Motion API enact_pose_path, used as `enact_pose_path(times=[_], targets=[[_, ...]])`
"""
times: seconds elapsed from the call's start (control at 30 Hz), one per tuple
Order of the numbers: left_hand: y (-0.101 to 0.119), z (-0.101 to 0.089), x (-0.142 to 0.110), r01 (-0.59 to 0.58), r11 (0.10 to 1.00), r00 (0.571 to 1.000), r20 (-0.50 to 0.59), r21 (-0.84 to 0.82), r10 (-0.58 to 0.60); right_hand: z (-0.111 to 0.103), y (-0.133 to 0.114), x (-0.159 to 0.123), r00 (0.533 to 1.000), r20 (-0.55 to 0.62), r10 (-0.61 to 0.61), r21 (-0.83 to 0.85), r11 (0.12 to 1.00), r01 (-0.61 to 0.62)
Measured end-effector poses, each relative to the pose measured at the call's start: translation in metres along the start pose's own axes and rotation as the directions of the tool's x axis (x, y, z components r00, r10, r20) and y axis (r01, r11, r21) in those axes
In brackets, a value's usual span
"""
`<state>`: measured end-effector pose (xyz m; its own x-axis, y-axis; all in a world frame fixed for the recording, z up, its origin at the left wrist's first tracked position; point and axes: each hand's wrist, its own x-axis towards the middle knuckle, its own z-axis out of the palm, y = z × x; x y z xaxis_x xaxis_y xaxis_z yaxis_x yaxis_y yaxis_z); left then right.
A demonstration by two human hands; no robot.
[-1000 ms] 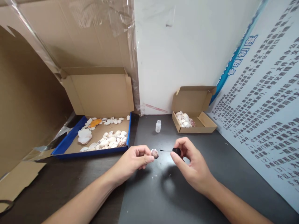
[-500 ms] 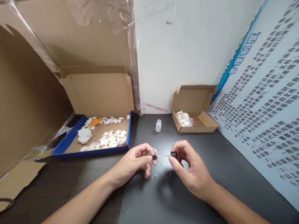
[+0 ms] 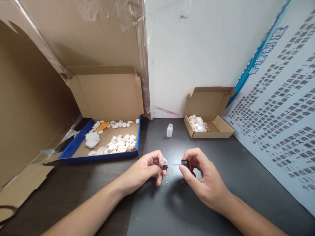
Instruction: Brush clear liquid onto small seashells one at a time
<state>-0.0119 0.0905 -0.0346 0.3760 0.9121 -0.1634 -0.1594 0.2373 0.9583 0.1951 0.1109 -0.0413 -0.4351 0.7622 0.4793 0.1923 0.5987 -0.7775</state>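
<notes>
My left hand (image 3: 145,168) pinches a small brownish patterned shell (image 3: 163,162) between thumb and fingertips, just above the dark table (image 3: 172,203). My right hand (image 3: 203,180) holds a small brush by its black cap (image 3: 185,162), the thin brush tip pointing left and touching the shell. A small clear open bottle (image 3: 169,130) stands on the table behind the hands.
A blue-rimmed cardboard tray (image 3: 98,156) with several white shells and one orange shell lies at the back left. A small open cardboard box (image 3: 216,129) with several shells sits at the back right. A printed poster (image 3: 283,111) leans on the right; cardboard sheets stand on the left.
The brush tip has closed in from a small gap to touch the shell. The left fingers have turned the shell slightly. The view shifted a little to the left.
</notes>
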Motion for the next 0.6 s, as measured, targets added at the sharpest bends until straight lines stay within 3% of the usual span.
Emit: enact_pose_path(times=[0.6], targets=[[0.0026,-0.0014,-0.0024,0.011,1.000,1.000,0.025,0.013,-0.011,-0.0011,-0.0017,0.0002,1.000,0.002,-0.002,0.013,1.000,0.002]])
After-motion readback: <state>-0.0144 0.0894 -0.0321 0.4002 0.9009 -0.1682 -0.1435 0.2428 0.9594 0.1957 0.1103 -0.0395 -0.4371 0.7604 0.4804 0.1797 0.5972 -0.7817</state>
